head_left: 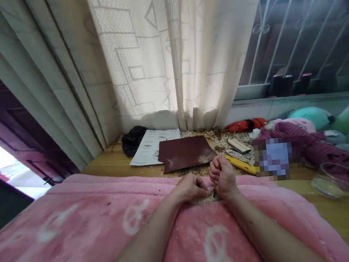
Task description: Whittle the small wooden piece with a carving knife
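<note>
Both forearms are stretching forward over the pink blanket, the hands nearly meeting. The right hand is curling into a fist, thumb uppermost; I can't tell if it's holding anything. The left hand is bending its fingers down beside the pale scraps, which are lying between the hands; its grip I can't make out. Off right, a clear plastic container is sitting on the wooden surface, its contents unclear.

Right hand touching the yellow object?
Cannot tell. In the head view, the only one, the right hand overlaps or borders the near end of the yellow object; neither contact nor gap shows plainly.
</note>
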`<act>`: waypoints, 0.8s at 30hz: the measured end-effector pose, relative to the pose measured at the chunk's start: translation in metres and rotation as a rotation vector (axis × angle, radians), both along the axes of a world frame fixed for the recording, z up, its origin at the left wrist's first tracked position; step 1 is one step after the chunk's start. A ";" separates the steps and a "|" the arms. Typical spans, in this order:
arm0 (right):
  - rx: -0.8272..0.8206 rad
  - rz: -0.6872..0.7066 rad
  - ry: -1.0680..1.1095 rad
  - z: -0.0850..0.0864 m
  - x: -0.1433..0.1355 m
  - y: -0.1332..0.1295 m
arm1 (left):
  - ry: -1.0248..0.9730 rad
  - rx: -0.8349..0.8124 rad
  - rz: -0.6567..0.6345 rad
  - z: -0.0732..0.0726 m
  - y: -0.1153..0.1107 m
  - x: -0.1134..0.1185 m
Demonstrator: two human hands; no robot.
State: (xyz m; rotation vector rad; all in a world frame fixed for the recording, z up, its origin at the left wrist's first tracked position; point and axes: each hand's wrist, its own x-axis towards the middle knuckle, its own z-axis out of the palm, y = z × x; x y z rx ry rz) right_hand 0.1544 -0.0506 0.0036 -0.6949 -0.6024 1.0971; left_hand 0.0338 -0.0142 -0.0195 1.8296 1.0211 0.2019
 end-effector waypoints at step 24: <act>-0.020 0.266 0.128 0.007 0.022 0.002 | -0.067 0.073 -0.071 -0.002 0.001 -0.004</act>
